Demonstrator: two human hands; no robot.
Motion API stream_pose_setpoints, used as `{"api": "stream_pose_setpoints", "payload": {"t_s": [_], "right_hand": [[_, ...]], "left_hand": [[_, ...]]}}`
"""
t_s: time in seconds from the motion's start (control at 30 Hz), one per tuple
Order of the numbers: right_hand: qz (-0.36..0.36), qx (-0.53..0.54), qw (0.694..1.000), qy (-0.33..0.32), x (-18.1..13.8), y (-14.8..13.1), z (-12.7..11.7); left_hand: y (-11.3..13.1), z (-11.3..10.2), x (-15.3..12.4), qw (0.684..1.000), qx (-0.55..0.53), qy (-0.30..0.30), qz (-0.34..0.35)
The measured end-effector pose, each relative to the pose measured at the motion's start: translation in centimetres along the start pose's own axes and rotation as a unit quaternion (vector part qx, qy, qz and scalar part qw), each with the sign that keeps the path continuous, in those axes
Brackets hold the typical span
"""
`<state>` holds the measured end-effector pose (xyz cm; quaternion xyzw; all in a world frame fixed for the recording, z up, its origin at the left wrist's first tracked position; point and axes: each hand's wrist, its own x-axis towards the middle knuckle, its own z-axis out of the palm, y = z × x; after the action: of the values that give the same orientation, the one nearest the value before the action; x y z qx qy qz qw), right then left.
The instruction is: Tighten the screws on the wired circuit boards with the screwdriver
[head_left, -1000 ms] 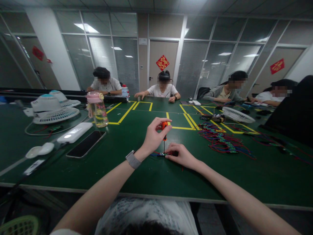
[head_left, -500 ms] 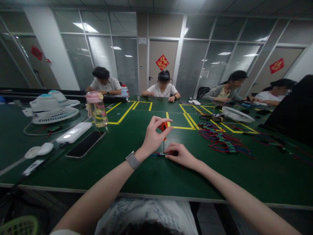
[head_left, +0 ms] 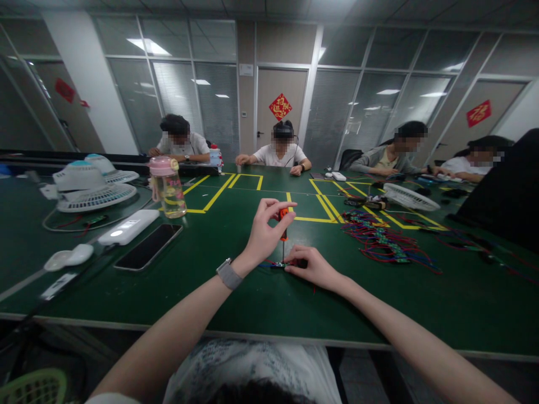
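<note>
My left hand (head_left: 263,231), with a watch on its wrist, is closed on the orange and black handle of a screwdriver (head_left: 284,232). The screwdriver stands almost upright, its thin shaft running down to a small circuit board (head_left: 278,266) on the green table. Whether the tip sits in a screw is too small to see. My right hand (head_left: 312,268) pinches the board from the right with thumb and fingers, partly covering it. Thin red and blue wires run from the board, and a dark part shows behind the right fingers.
Right of my hands lies a row of circuit boards (head_left: 393,247) with red and blue wires. A phone (head_left: 148,247), a white power strip (head_left: 128,227), a pink-lidded bottle (head_left: 168,193) and white fans (head_left: 95,193) are at left. Several people sit across the table (head_left: 202,303).
My left thumb and fingers have shifted slightly on the screwdriver handle. My right hand has stayed at the board. Across the table, one person's hand has reached toward a small object.
</note>
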<state>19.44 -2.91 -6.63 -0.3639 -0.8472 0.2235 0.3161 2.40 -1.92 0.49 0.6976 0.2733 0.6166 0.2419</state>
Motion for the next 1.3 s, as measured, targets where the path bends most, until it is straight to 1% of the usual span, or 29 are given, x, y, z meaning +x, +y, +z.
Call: {"api": "stream_pose_setpoints", "payload": {"t_s": [0.07,0.13,0.2,0.27,0.33,0.4,0.47,0.57,0.63,0.7,0.8,0.87,0.93,1.0,1.07,1.13,1.2,1.27,1.3], "right_hand": [[0.001,0.001,1.0,-0.001,-0.01,-0.05,-0.03],[0.002,-0.001,1.0,-0.001,-0.02,-0.07,-0.06],[0.003,-0.002,1.0,-0.001,-0.03,-0.09,-0.06],[0.003,-0.003,1.0,-0.001,-0.03,-0.11,-0.06],[0.004,-0.006,1.0,-0.002,-0.02,-0.14,-0.06],[0.002,-0.009,1.0,-0.002,-0.01,-0.16,-0.06],[-0.001,-0.01,1.0,-0.003,-0.01,-0.15,-0.08],[-0.002,-0.008,1.0,-0.004,-0.01,-0.15,-0.1],[0.001,-0.006,1.0,-0.004,-0.01,-0.19,-0.11],[0.004,-0.006,1.0,-0.003,0.0,-0.25,-0.12],[0.004,-0.009,1.0,-0.002,0.03,-0.35,-0.15],[0.003,-0.011,1.0,-0.003,0.05,-0.39,-0.17],[0.003,-0.01,1.0,-0.004,0.04,-0.42,-0.18],[0.004,-0.01,1.0,-0.004,0.02,-0.43,-0.18],[0.005,-0.011,1.0,-0.002,-0.01,-0.42,-0.19],[0.005,-0.012,1.0,-0.002,-0.02,-0.38,-0.19],[0.005,-0.014,1.0,-0.003,-0.01,-0.32,-0.18],[0.004,-0.015,1.0,-0.002,0.0,-0.26,-0.16],[0.004,-0.014,1.0,-0.002,0.01,-0.25,-0.15]], "left_hand": [[0.07,0.08,0.07,0.996,-0.075,-0.026,-0.036],[0.11,0.22,0.09,0.985,-0.15,-0.051,-0.074],[0.1,0.3,0.07,0.98,-0.168,-0.056,-0.088],[0.06,0.28,0.03,0.99,-0.121,-0.04,-0.068],[0.0,0.19,0.02,0.998,-0.05,-0.016,-0.03],[-0.03,0.11,0.04,1.0,-0.004,0.001,-0.003],[-0.02,0.13,0.07,1.0,-0.019,-0.003,-0.007],[0.0,0.3,0.07,0.992,-0.108,-0.036,-0.052],[-0.01,0.36,0.01,0.989,-0.125,-0.045,-0.066],[0.02,0.3,-0.09,0.996,-0.073,-0.027,-0.04],[0.2,0.08,-0.23,0.999,0.038,0.008,0.03],[0.4,0.03,-0.31,0.998,0.05,-0.001,0.048],[0.56,0.15,-0.36,0.999,-0.014,-0.037,0.023],[0.59,0.37,-0.38,0.992,-0.099,-0.071,-0.025],[0.5,0.51,-0.35,0.986,-0.135,-0.078,-0.056],[0.35,0.47,-0.28,0.992,-0.103,-0.058,-0.041],[0.23,0.28,-0.18,0.999,-0.035,-0.03,-0.006],[0.15,0.07,-0.07,1.0,0.022,-0.004,0.019],[0.12,0.02,-0.02,0.999,0.032,0.002,0.021]]}}
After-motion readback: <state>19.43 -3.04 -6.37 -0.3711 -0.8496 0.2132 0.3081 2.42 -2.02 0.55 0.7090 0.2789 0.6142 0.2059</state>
